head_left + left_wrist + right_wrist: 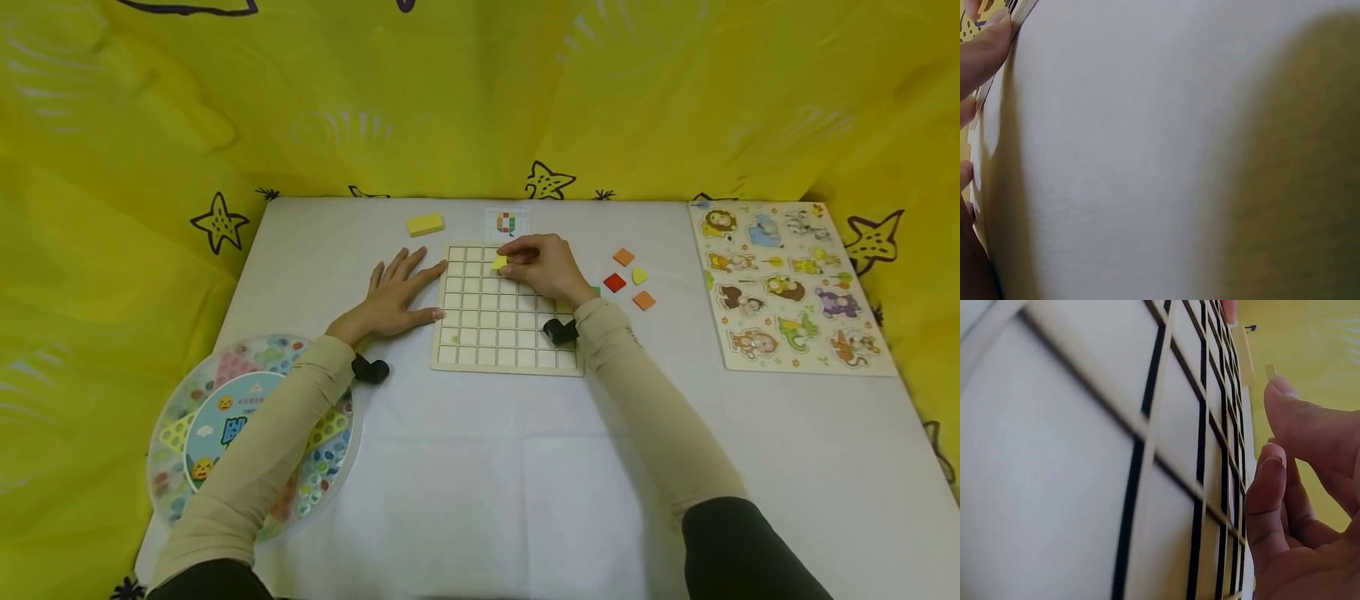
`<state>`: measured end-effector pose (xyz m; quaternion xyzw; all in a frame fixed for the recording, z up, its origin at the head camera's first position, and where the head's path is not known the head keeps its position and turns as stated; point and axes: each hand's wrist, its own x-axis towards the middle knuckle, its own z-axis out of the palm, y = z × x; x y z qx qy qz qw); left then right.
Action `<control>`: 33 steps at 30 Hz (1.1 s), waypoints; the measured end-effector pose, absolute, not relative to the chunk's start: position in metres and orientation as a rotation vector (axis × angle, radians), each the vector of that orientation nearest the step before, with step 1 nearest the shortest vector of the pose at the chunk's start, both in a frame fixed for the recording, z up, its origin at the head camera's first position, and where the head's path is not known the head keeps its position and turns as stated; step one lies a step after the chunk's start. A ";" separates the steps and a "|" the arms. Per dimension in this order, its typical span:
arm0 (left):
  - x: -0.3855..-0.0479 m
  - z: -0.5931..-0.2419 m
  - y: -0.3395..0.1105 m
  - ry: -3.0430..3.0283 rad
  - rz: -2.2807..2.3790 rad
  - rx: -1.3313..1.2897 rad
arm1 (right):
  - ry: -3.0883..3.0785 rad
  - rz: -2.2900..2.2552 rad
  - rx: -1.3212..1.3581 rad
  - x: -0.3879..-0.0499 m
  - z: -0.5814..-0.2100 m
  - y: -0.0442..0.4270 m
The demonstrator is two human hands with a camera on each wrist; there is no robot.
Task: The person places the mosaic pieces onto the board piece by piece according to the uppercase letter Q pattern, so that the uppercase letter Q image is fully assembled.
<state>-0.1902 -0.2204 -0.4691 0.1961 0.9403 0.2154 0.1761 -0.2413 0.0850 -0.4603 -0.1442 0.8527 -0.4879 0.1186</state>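
Observation:
A square wooden grid board (487, 325) lies in the middle of the white table. Over its far edge my right hand (546, 265) pinches a small yellow tile (499, 262) between thumb and fingertips; the right wrist view shows the tile (1270, 372) held just above the grid. My left hand (392, 298) rests on the table with spread fingers, its thumb and index fingertip touching the board's left edge. Beyond the board lies a pattern card (506, 223) with a coloured ring design. In the left wrist view only part of the left hand (982, 59) shows.
Orange, red and yellow tiles (615, 282) lie right of the board, with a green one partly hidden by the right wrist. A yellow block (425, 224) sits at the back. An animal puzzle board (795, 287) lies far right; a round bead tray (168, 433) is under the left forearm.

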 end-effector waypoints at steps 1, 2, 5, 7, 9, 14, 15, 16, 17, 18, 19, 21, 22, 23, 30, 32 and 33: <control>-0.191 -0.469 -0.220 2.664 0.617 0.555 | 2.488 -1.423 -0.411 -0.242 -0.460 0.083; -0.191 -0.469 -0.220 2.665 0.625 0.555 | 2.481 -1.419 -0.397 -0.242 -0.460 0.081; -0.190 -0.470 -0.219 2.678 0.639 0.551 | 2.467 -1.404 -0.350 -0.242 -0.462 0.078; -0.189 -0.470 -0.219 2.691 0.655 0.536 | 2.465 -1.400 -0.332 -0.241 -0.463 0.076; -0.188 -0.470 -0.218 2.709 0.660 0.520 | 2.470 -1.396 -0.331 -0.241 -0.464 0.075; -0.187 -0.470 -0.217 2.750 0.667 0.488 | 2.480 -1.387 -0.333 -0.241 -0.463 0.074; -0.187 -0.469 -0.217 2.756 0.674 0.489 | 2.482 -1.385 -0.332 -0.241 -0.462 0.073; -0.187 -0.470 -0.217 2.760 0.678 0.496 | 2.485 -1.383 -0.332 -0.241 -0.462 0.073; -0.187 -0.471 -0.217 2.762 0.682 0.505 | 2.487 -1.383 -0.333 -0.241 -0.462 0.073; -0.187 -0.472 -0.217 2.764 0.687 0.518 | 2.488 -1.382 -0.334 -0.240 -0.462 0.072; -0.187 -0.472 -0.217 2.761 0.696 0.530 | 2.488 -1.381 -0.335 -0.241 -0.462 0.072; -0.187 -0.473 -0.216 2.755 0.710 0.550 | 2.492 -1.376 -0.335 -0.241 -0.462 0.072; -0.187 -0.474 -0.216 2.753 0.715 0.560 | 2.495 -1.374 -0.335 -0.241 -0.462 0.071; -0.187 -0.474 -0.216 2.753 0.717 0.566 | 2.497 -1.375 -0.336 -0.241 -0.462 0.071; -0.182 -0.475 -0.214 2.779 0.732 0.557 | 2.505 -1.383 -0.309 -0.240 -0.464 0.067; -0.180 -0.475 -0.213 2.788 0.724 0.560 | 2.511 -1.383 -0.301 -0.240 -0.464 0.067; -0.180 -0.475 -0.212 2.792 0.723 0.566 | 2.519 -1.379 -0.298 -0.240 -0.464 0.067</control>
